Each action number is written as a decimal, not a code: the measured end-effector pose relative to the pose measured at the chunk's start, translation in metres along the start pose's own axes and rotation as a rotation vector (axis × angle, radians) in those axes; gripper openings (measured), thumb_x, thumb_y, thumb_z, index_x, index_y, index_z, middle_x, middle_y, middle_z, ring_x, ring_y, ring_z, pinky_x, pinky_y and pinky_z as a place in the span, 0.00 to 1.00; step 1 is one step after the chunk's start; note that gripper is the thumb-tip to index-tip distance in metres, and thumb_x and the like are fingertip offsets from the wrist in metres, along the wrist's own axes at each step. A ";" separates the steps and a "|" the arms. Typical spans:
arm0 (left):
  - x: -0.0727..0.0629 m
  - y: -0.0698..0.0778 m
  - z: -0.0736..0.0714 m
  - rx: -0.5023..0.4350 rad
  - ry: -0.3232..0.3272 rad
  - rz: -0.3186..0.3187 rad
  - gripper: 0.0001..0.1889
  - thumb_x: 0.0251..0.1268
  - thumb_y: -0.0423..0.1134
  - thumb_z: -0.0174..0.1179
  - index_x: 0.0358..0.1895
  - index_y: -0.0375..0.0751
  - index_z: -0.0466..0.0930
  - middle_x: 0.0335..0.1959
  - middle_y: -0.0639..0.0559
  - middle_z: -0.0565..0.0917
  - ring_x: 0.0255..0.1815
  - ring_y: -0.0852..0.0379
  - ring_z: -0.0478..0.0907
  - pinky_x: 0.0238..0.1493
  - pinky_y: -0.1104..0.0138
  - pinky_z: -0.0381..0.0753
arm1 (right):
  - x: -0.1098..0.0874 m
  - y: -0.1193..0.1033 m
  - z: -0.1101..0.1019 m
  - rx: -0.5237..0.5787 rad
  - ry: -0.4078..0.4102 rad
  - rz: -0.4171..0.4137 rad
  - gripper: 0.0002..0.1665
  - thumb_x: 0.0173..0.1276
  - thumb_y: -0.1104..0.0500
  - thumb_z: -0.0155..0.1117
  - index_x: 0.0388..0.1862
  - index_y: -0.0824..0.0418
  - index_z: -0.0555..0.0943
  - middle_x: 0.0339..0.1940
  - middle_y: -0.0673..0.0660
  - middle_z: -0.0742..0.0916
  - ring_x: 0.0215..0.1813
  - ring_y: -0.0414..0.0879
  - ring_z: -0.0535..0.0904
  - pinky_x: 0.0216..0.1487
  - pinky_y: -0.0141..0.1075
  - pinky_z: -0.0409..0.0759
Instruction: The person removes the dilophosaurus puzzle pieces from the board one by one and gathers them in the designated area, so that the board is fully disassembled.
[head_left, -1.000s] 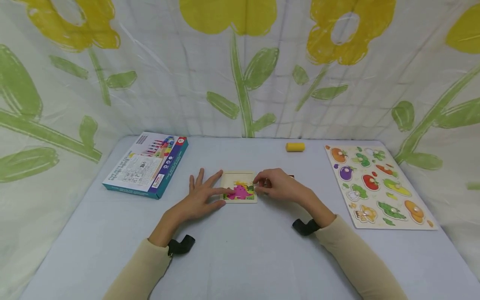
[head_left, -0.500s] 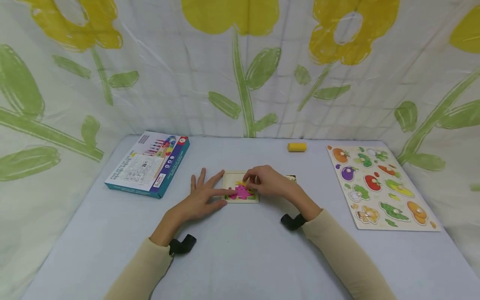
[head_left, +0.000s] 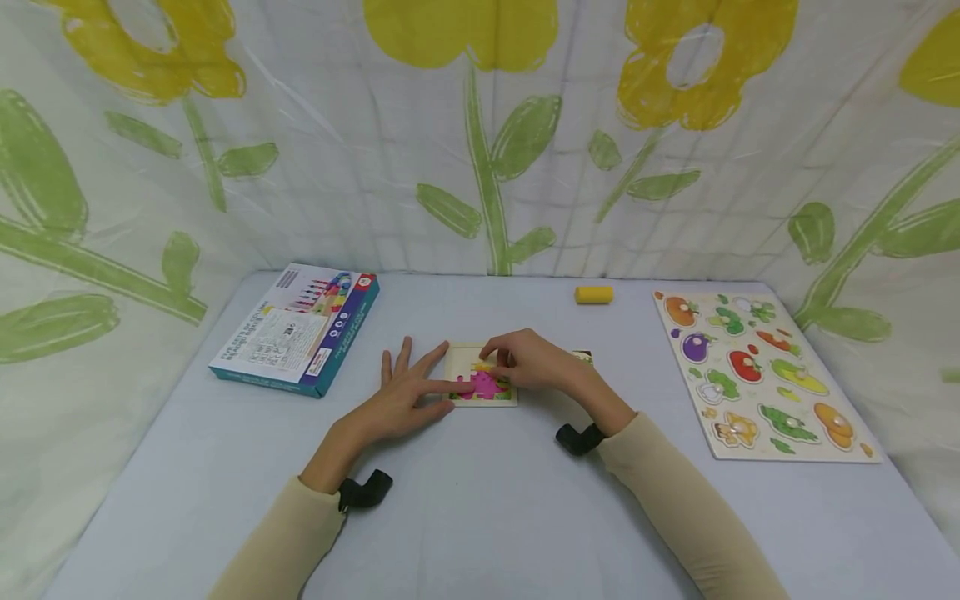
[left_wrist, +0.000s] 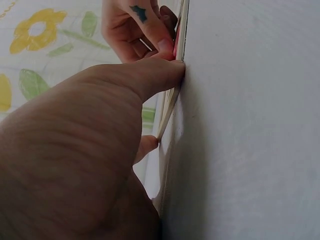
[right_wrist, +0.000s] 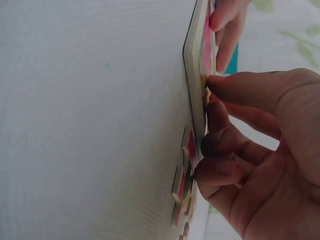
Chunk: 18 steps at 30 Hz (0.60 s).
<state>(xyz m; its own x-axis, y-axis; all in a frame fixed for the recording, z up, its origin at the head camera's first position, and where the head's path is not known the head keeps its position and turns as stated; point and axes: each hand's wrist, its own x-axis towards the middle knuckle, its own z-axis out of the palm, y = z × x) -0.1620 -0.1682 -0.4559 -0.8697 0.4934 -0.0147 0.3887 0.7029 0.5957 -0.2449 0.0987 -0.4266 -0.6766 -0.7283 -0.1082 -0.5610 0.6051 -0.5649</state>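
Head view, centre: a small wooden puzzle tray (head_left: 459, 360) lies on a pale table (head_left: 465, 517); a pink dinosaur picture (head_left: 491, 385) fills its lower part, and plain wood shows at its upper left.
Head view, left hand: the left hand (head_left: 405, 398) has its grip spread apart, index finger resting on the picture.
Head view, right hand: the right hand (head_left: 534, 360) bends over the tray from the right, fingers curled, tips at the picture's upper part.
Head view, surroundings: a white-and-teal box (head_left: 296, 329) at left, a yellow cylinder (head_left: 594, 294) farther back, a vegetable board (head_left: 722, 348) at far right; a flowered cloth (head_left: 315, 167) hangs behind.
Left wrist view: the tray appears edge-on, the left thumb against its edge; only here does a teal mark (left_wrist: 138, 13) show on the right hand.
Right wrist view: loose puzzle pieces (right_wrist: 178, 187) lie just beside the tray, largely hidden from the head view.
Right grip: thumb and index are close together at the tray; whether they pinch a piece, I cannot tell.
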 end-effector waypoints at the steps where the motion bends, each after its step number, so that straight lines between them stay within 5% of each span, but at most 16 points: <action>1: 0.000 0.000 0.000 0.000 0.001 0.002 0.20 0.78 0.49 0.62 0.68 0.68 0.83 0.90 0.42 0.51 0.86 0.19 0.24 0.76 0.23 0.17 | 0.000 0.000 0.000 0.001 -0.002 0.001 0.17 0.76 0.60 0.68 0.61 0.60 0.85 0.33 0.51 0.87 0.35 0.40 0.78 0.41 0.31 0.79; 18: -0.001 0.004 -0.002 -0.012 -0.014 -0.016 0.20 0.78 0.49 0.61 0.68 0.67 0.83 0.90 0.44 0.50 0.86 0.21 0.23 0.77 0.24 0.16 | 0.000 -0.003 -0.001 0.008 -0.010 0.005 0.17 0.76 0.60 0.68 0.61 0.59 0.86 0.34 0.52 0.88 0.36 0.41 0.79 0.41 0.32 0.79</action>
<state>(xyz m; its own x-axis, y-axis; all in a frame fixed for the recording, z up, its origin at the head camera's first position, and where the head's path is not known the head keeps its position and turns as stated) -0.1601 -0.1672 -0.4520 -0.8713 0.4895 -0.0356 0.3710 0.7043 0.6053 -0.2441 0.0971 -0.4237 -0.6748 -0.7282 -0.1195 -0.5532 0.6064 -0.5712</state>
